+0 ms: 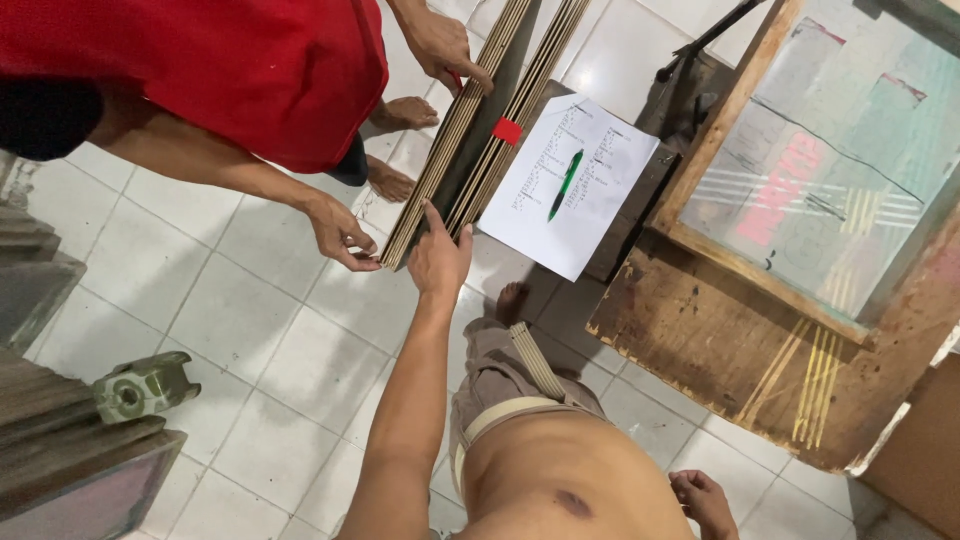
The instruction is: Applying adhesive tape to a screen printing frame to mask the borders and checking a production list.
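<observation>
We have our left hand [438, 258] on the near end of a stack of thin brown boards [478, 135] standing on edge on the tiled floor [250, 320], leaning away from us. The fingers [433, 220] are spread narrow, index extended, touching the board edges rather than gripping. The sheets look stiff but thin, light singly and heavy together, apt to fan or slide; the edges are the place to hold. A co-worker's hands [342, 235] steady the stack. Our right hand [705, 500] hangs loosely curled, empty.
</observation>
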